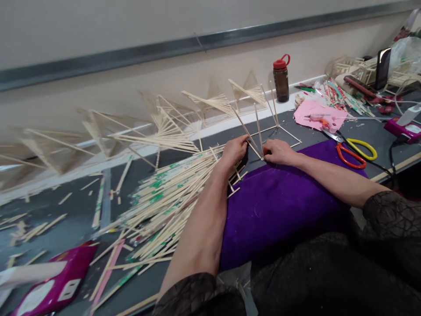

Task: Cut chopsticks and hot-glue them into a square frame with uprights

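Note:
A stick frame [289, 134] lies at the table's front edge, with thin sticks rising from its corners. My left hand [235, 151] is closed at the left side of this frame, its fingertips near a slanting stick [244, 127]. Closed by the near corner, my right hand [276, 152] has its fingers beside the foot of an upright stick [258, 123]. What either hand pinches is too small to make out. Left of my left hand, a large heap of wooden sticks [171, 202] covers the table, partly behind my forearm.
Twisted stick structures [213, 103] line the wall. A bottle [282, 81] stands behind. Scissors [351, 153], a glue gun [319, 117] on pink paper [304, 109], and a phone [383, 68] are at right. Purple cloth [279, 202] covers my lap; a magenta device [59, 281] sits front left.

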Demonstrator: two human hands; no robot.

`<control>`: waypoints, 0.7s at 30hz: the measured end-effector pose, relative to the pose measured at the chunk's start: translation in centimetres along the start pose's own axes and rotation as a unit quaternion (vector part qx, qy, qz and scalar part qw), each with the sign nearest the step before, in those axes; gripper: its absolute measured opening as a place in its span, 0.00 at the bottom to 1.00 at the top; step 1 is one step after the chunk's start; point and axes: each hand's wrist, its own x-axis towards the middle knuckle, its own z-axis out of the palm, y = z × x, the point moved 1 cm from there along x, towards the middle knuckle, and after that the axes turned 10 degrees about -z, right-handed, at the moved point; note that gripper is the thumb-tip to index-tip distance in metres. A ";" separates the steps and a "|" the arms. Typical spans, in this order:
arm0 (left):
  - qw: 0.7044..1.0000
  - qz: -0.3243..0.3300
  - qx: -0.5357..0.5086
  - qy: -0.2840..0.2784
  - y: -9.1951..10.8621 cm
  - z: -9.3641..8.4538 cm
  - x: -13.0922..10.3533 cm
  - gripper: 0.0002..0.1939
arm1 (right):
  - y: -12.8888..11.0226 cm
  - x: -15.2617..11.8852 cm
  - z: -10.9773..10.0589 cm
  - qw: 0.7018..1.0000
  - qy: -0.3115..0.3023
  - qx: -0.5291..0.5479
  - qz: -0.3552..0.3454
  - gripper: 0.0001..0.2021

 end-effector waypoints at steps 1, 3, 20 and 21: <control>1.000 0.003 -0.010 0.004 0.0 -0.2 0.0 0.25 | 0.1 0.0 0.0 1.000 0.001 0.001 -0.001 0.12; 0.999 0.006 -0.034 0.020 -0.1 -0.6 -0.3 0.24 | 0.2 0.1 0.2 1.000 0.004 0.002 -0.007 0.11; 0.981 -0.011 -0.169 -0.098 0.3 0.4 -6.3 0.23 | 0.9 0.1 0.1 0.999 -0.002 0.032 -0.018 0.12; 0.980 -0.006 -0.178 -0.087 0.3 0.6 -6.3 0.22 | 1.0 0.1 0.2 0.999 -0.001 0.031 -0.019 0.12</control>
